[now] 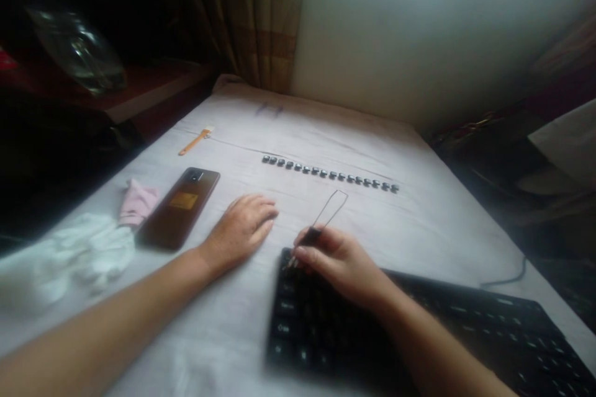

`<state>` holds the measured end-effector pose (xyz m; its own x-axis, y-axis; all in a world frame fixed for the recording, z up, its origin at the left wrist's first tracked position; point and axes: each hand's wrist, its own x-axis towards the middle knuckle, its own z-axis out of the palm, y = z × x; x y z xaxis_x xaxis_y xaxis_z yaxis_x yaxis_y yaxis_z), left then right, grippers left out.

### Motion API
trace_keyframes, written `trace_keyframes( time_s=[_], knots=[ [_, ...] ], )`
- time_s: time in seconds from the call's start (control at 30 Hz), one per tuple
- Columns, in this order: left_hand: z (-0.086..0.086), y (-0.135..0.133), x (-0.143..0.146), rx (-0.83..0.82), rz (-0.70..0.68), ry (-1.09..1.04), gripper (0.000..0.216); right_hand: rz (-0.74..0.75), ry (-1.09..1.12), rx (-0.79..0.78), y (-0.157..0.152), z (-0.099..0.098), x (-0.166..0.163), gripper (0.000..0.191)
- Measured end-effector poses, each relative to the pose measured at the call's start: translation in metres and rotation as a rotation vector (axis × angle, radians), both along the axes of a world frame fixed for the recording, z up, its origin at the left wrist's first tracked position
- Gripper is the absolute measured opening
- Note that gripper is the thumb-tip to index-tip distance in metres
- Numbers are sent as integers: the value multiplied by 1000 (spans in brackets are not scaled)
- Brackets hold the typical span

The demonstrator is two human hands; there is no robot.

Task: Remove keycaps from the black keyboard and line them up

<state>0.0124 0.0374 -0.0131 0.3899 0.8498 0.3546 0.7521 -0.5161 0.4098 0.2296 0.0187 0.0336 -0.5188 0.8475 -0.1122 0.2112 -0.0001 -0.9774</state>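
My right hand pinches the dark middle of a wire keycap puller. One wire loop points away from me. The other end reaches down to the upper left corner of a black keyboard, where blur hides whether it grips a key. My left hand lies palm down on the pale cloth, fingers stretched out and holding nothing. Beyond both hands, several dark keycaps stand in a slanting row. My right forearm covers part of the keyboard.
A brown phone lies left of my left hand, beside a pink cloth and a crumpled white cloth. Farther back is an orange-handled brush. A clear glass vessel stands on a side table. A cable lies at right.
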Motion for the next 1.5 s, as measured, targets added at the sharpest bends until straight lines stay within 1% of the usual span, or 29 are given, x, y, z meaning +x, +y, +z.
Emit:
trace_keyframes(
  time_s=[0.13,0.27,0.37,0.57,0.73,0.83,0.97,1.03,1.13,1.23,1.3,1.4,1.5],
  knots=[
    [2,0,1,-8,0,14,23,28,-105,244,-5,2,-1,7],
    [1,-1,1,0,-2,13,23,58,-222,520,-9,0,-3,7],
    [-1,-1,2,26,-8,32,22,84,-270,645,-10,-1,-4,7],
    [0,-4,5,60,15,63,22,105,-291,712,-14,-6,-4,9],
    [3,-10,5,71,22,50,23,19,-274,725,-20,-16,-3,7],
    [2,-18,3,65,11,37,25,-23,-346,744,-21,-19,-5,6],
    [2,-35,4,60,17,35,23,-8,-434,805,-18,-18,-9,5],
    [2,-41,6,60,22,43,23,-11,-443,829,-16,-17,-11,3],
    [4,-45,8,57,26,59,23,-62,-437,846,-16,-20,-13,2],
    [4,-45,7,35,1,78,23,-117,-429,862,-19,-24,-13,2],
    [2,-45,4,4,-32,93,24,-121,-421,882,-22,-26,-13,4],
    [0,-46,-2,-58,-75,117,31,-83,-409,916,-25,-27,-13,4],
    [2,-49,-7,-122,-113,142,43,-46,-406,935,-23,-26,-13,4]
  ],
)
